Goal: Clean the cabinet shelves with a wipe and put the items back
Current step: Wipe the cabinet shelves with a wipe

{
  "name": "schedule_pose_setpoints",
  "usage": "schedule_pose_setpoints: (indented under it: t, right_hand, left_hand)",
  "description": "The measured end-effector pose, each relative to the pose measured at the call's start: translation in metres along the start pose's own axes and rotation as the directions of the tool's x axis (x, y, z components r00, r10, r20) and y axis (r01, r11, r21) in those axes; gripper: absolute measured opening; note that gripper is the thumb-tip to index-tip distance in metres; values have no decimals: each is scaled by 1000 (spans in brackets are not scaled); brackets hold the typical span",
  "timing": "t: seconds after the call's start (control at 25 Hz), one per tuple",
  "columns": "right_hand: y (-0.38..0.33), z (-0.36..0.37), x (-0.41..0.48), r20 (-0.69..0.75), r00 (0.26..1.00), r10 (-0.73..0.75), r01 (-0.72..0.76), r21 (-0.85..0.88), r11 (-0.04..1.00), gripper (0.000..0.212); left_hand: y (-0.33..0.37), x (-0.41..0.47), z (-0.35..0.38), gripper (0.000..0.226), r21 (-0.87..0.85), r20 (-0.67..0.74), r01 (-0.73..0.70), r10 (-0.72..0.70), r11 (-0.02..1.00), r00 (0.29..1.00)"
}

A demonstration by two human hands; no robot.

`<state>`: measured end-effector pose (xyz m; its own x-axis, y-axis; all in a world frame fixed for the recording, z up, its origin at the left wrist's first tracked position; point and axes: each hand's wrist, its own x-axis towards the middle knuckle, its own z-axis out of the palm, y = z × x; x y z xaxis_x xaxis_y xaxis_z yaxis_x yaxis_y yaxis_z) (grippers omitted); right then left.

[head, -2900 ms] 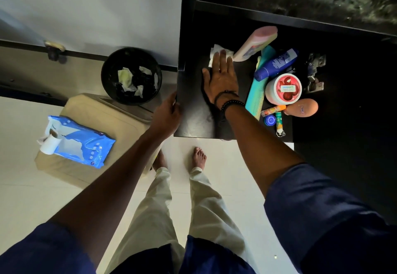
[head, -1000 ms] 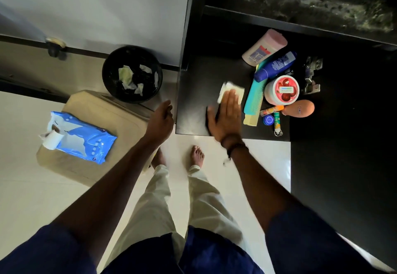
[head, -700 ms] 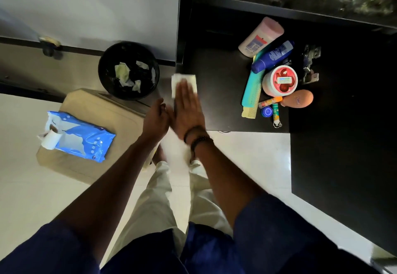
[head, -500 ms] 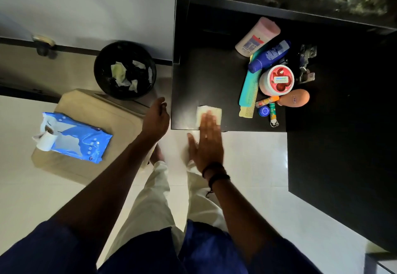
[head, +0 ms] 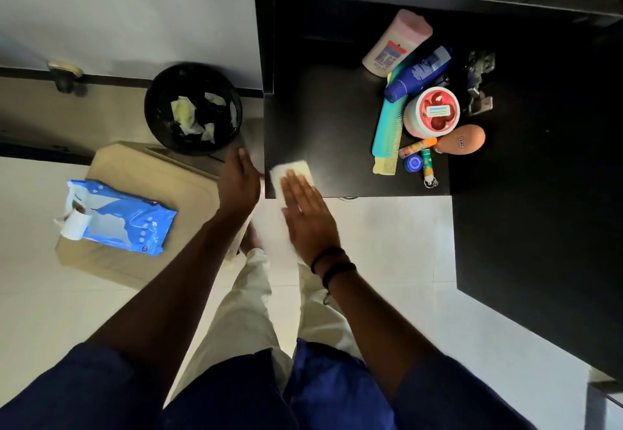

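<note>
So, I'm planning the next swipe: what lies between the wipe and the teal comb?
Nothing in the head view: only bare black shelf separates the wipe under the right hand from the comb.

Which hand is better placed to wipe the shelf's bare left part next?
Right. The right hand presses the wipe flat on the shelf at its front left corner. The left hand is off the shelf, beside its left edge, holding nothing.

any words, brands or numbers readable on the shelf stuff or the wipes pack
No text can be read.
pink bottle: label blurred.
blue bottle: white print too small.
round jar: lid label blurred.
brown egg-shaped item: mark too small.
blue wipes pack: print illegible.
</note>
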<state>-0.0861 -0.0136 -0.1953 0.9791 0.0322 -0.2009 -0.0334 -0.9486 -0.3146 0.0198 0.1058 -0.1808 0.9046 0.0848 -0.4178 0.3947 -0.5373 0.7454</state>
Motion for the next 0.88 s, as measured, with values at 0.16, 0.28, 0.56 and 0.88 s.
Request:
schedule_pose_setpoints:
  t: [0.16,0.28,0.56,0.88]
  right_hand:
    - [45,-12,-31,-65,939,338,-341,-46,939,58]
    - [31,-12,-24,13,971,237,-236,-63,970,62]
    - [-25,-11,78,165,980,-113,134,-118,984,77]
    - [-18,-14,50,172,984,-54,70,-91,993,77]
  left_hand:
    - [-11,1,-5,32,-33,-5,1,-1,999,1000]
    - [-14,-5,-1,34,-34,-28,44,-45,998,999]
    - [-1,-6,-9,40,-49,-23,35,-36,998,999]
    - [13,13,-6,48,-76,38,-47,50,996,998]
